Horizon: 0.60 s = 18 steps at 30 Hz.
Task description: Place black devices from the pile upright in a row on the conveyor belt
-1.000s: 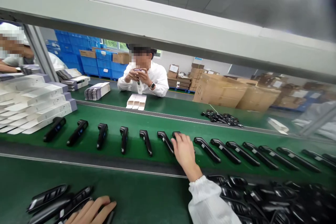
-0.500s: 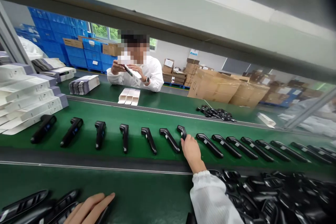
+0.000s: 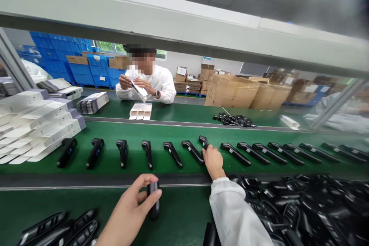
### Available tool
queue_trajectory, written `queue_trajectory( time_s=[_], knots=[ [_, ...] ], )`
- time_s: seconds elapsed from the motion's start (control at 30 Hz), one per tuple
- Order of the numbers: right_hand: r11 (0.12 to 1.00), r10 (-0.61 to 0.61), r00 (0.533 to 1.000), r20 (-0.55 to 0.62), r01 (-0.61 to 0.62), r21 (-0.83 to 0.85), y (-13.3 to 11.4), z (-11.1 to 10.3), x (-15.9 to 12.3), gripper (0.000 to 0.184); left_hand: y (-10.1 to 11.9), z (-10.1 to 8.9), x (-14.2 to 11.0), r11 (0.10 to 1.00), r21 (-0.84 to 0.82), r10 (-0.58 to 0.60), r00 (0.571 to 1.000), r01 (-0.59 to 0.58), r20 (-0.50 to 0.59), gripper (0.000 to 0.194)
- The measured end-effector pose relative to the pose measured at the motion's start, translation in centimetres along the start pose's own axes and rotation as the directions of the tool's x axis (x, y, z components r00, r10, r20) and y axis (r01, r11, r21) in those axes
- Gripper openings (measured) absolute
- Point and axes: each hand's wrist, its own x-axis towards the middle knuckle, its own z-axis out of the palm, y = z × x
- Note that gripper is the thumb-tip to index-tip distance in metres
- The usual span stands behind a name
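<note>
Black device on the green belt: we see the right hand grasping it, fingers curled, hiding its lower end. Nearer us than the belt, the left hand pinches a dark piece, partly covered by thumb and fingers.

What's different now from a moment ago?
The left hand has moved forward and right, away from the loose black parts, and now holds up a black piece. The right hand has slid down from the bent end of one black device. The other devices remain lined up on the green belt.
</note>
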Motion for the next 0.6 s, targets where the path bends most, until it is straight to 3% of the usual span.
queue_trajectory(
  time_s=[0.07,0.17,0.27,0.4,0.53,0.6],
  knots=[
    [0.999,0.051,0.998,-0.026,-0.051,0.009,0.1,-0.5,-0.1,0.038,1.3,1.4,0.5,0.99,-0.128,-0.051,0.999,0.053,0.012,0.058],
    [0.989,0.148,0.974,-0.171,-0.144,0.033,0.2,-2.4,-0.2,0.054,2.6,3.1,1.0,0.921,-0.359,-0.146,0.988,0.154,0.049,0.069],
    [0.987,0.155,0.954,-0.255,-0.138,0.086,0.6,-4.8,0.0,0.051,3.1,4.1,1.5,0.859,-0.475,-0.186,0.981,0.19,0.056,0.07],
    [0.986,0.117,0.993,-0.024,-0.113,0.124,2.6,-6.6,1.0,0.044,2.8,4.4,2.1,0.906,-0.406,-0.114,0.993,0.12,0.04,0.061],
    [0.988,0.079,0.977,0.197,-0.102,0.113,5.0,-5.7,2.4,0.045,2.2,4.1,2.7,0.955,-0.283,-0.082,0.996,0.087,0.03,0.055],
    [0.994,0.028,0.964,0.264,-0.056,0.096,5.5,-4.8,2.9,0.036,2.0,4.0,2.9,0.964,-0.246,-0.089,0.995,0.097,0.041,0.055]
  ],
)
